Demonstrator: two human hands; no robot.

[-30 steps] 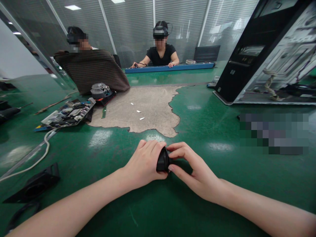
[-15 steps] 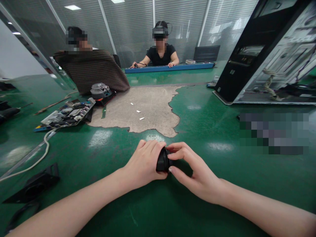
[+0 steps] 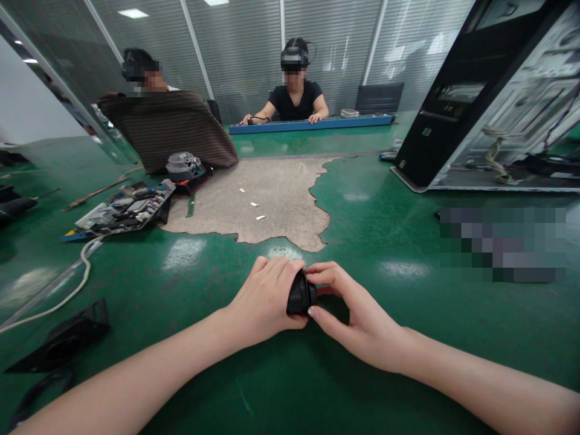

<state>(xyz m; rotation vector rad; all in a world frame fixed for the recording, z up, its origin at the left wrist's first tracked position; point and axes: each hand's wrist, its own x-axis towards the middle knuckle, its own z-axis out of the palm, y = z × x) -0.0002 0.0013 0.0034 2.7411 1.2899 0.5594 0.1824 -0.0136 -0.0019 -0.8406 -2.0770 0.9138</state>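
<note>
A small black ribbed object (image 3: 299, 294) is held just above or on the green tabletop, in front of me. My left hand (image 3: 268, 296) wraps round its left side, with the fingers over the top and the thumb below. From the right, the fingertips of my right hand (image 3: 351, 314) touch the object's right end, thumb low and fingers high, curved round it. The palm side of my left hand hides much of the object.
Circuit boards (image 3: 129, 208) and a white cable (image 3: 84, 266) lie at the left, above a black part (image 3: 67, 338). A computer case (image 3: 457, 103) stands back right. A person (image 3: 296, 96) sits across, another (image 3: 140, 69) behind a brown chair back (image 3: 172, 130).
The fingers of my right hand have shifted slightly on the black object, so more of its right end shows. My left hand has stayed in place.
</note>
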